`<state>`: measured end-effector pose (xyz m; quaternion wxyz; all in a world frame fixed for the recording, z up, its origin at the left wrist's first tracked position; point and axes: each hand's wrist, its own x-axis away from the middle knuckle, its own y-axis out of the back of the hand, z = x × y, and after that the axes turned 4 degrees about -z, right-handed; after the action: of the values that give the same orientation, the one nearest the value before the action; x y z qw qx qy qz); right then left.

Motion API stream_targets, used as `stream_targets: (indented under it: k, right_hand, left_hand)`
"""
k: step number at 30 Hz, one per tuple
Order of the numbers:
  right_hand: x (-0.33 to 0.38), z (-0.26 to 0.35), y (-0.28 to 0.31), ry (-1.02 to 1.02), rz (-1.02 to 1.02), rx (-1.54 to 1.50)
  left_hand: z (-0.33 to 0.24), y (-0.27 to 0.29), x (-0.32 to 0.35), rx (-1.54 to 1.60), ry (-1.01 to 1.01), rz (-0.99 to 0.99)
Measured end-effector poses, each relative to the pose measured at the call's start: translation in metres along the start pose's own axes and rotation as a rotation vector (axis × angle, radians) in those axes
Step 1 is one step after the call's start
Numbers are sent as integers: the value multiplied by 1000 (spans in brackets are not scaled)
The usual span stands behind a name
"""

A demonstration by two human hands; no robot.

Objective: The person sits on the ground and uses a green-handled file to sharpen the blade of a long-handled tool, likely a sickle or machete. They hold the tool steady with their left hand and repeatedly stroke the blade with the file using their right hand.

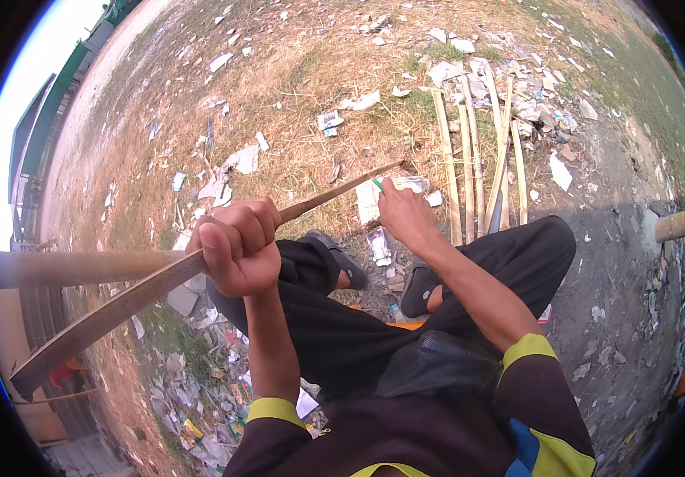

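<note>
My left hand (pixel 239 248) is closed in a fist around a long, split bamboo strip (pixel 112 310). The strip slants from the lower left up to the right, its thin far end just above the ground. My right hand (pixel 408 213) is closed beside that far end. From its fingers pokes the tip of a small green object (pixel 377 184); the rest is hidden in the grip, so its kind is unclear. Whether it touches the strip I cannot tell. Several pale bamboo strips (pixel 468 159) lie side by side on the ground to the right of my right hand.
One thick round pole (pixel 80 269) comes in from the left, behind the held strip. Another pole end (pixel 678 225) shows at the right edge. Paper and plastic scraps (pixel 243 159) litter the dry grass. My sandalled feet (pixel 420 288) are below my hands.
</note>
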<state>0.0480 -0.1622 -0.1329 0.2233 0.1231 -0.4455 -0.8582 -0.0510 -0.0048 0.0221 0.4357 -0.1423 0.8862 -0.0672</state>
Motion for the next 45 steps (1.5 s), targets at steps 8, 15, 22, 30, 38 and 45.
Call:
stream_targets:
  k: [8,15,22,30,38,45]
  right_hand:
    - [-20,-56,-41,-115,-1,69]
    - [-24,-15,-23,-104,114,-73]
    - [-34,-63,-36,-212,189,-14]
    - [43,72,70,81,76,-507]
    - [56,88,76,174,-12,-444]
    - [55,75,72,169,5,-314]
  left_hand:
    - [4,-4,-7,13,4,-1]
    - [5,1,-10,5,-8,14]
    - [2,7,-12,19,-6,-26]
    - [6,-8,6,-116,-35,-351]
    - [3,-24,11,-70,-29,-286]
    - [2,-17,3,-40,-80,54]
